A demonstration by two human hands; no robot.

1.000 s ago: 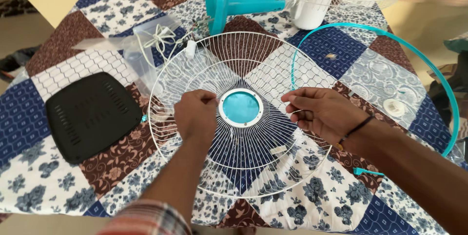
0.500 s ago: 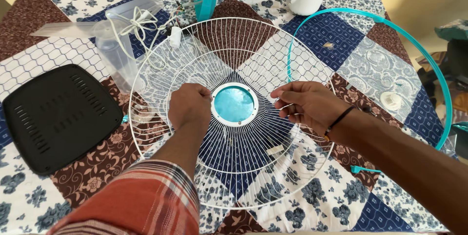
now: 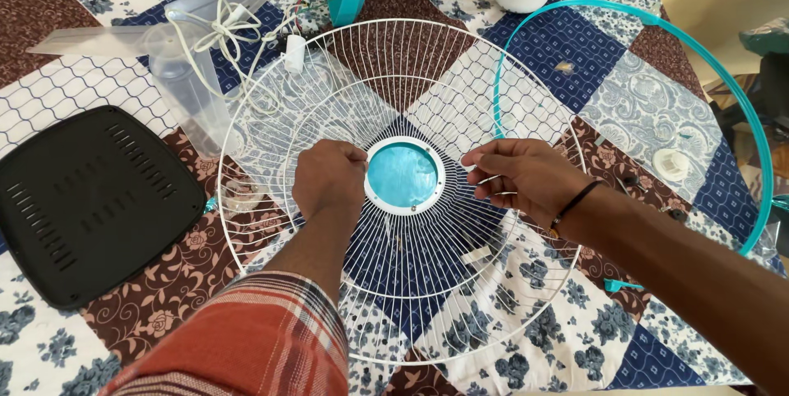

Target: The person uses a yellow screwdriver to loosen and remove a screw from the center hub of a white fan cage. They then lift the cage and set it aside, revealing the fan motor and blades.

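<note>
Now both hands are gripping the white wire fan guard [image 3: 403, 191]: left hand [image 3: 329, 178] closed at 9 o'clock of its teal hub [image 3: 403, 174], right hand [image 3: 522, 178] pinching wires at 3 o'clock.

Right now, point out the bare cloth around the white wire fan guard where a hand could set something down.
Free patches: the patchwork cloth inside the teal plastic ring, right of the white wire fan guard, and the near-right corner below the right hand. Crowded: upper left, where the clear fan blade, white cord and black vented plate lie beside the left hand.
</note>
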